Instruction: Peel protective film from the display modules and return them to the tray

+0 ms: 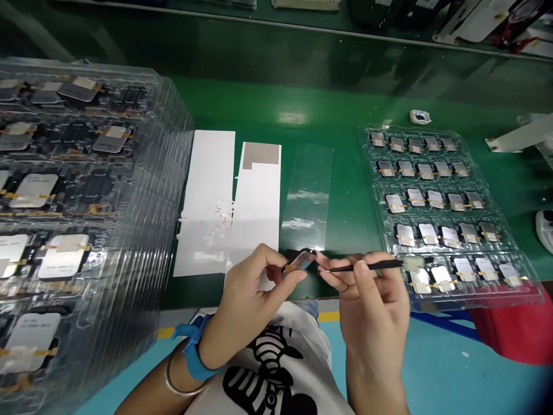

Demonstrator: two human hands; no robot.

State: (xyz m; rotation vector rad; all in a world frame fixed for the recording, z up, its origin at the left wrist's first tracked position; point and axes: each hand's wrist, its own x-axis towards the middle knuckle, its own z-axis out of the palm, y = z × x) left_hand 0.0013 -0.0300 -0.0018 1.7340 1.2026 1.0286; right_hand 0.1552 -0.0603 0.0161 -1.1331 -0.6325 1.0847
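My left hand (263,288) is closed on a small display module (300,260), a dark-edged part with a shiny face, gripped between thumb and fingers. In my right hand (371,288) lies a pair of black tweezers (371,266), a whitish wrap near its rear end. The tweezers' tip points left toward the module, and the right fingertips come close to the module's right edge. Whether they touch it I cannot tell. Just beyond my hands lies a clear plastic strip sheet (309,178). Left of it is a white sheet with a grey-brown patch (259,202).
A tall stack of clear trays (173,173) with similar modules rises at left. Another clear tray (378,202) holding rows of modules lies at right. A white sheet (209,167) carries small scraps. A small white part (420,117) sits behind the right tray. A shelf (276,23) crosses the back.
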